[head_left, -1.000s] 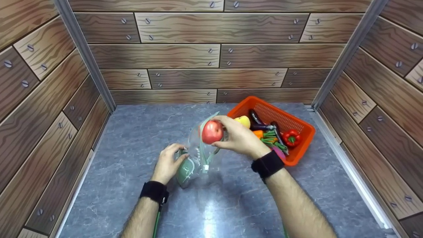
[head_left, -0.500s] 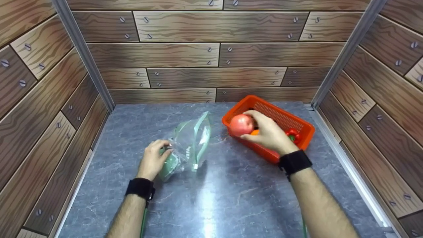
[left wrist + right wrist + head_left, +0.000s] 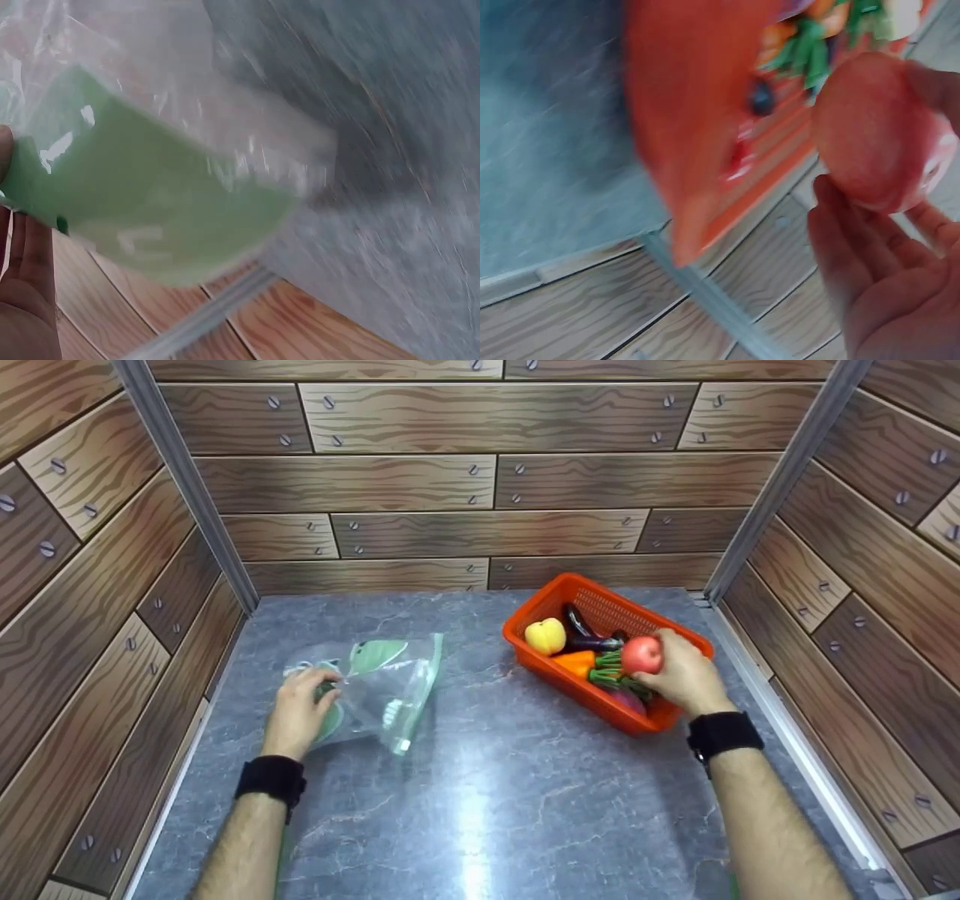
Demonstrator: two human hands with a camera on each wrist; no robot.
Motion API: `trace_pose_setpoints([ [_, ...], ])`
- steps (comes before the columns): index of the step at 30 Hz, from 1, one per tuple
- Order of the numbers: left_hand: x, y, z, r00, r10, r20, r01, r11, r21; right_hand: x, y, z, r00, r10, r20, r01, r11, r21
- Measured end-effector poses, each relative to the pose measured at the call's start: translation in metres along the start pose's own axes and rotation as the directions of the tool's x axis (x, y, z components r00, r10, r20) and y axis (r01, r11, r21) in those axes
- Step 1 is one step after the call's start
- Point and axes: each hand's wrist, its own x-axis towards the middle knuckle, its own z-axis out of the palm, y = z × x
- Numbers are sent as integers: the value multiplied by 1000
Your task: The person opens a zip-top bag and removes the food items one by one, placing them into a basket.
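Note:
My left hand (image 3: 292, 718) pinches a clear zip bag (image 3: 367, 694) with green printed patches, holding it over the left part of the table. In the left wrist view a green patch of the bag (image 3: 150, 195) spreads out from the fingers (image 3: 30, 262). My right hand (image 3: 691, 679) holds a red apple (image 3: 641, 655) between thumb and fingers, over the right end of an orange basket (image 3: 585, 695). In the right wrist view the apple (image 3: 877, 131) is in front of the palm, with the basket's blurred wall (image 3: 690, 112) beside it.
In the basket lie a yellow fruit (image 3: 545, 637), dark eggplants (image 3: 596, 643), orange carrots (image 3: 574, 663) with green tops and a purple vegetable (image 3: 628, 702). A red shiny thing (image 3: 739, 157) shows inside it in the right wrist view. Wood-patterned walls (image 3: 420, 484) enclose the grey table (image 3: 510, 787).
My right hand has carried the apple from the bag's mouth rightwards to over the basket. My left hand has moved the bag left, and it has tipped over flatter.

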Motion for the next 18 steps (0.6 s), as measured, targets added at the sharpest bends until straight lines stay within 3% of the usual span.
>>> trace_pose_setpoints([
  [7, 3, -18, -17, 995, -80, -54, 83, 994, 68, -11, 26, 5, 992, 123, 16, -121, 986, -113],
  [14, 5, -26, -26, 984, -149, -102, 160, 981, 106, -11, 25, 6, 994, 110, 15, -107, 983, -152],
  [18, 5, -25, -29, 981, -169, -96, 181, 975, 132, -12, 19, 2, 993, 117, 31, -111, 983, -147],
])
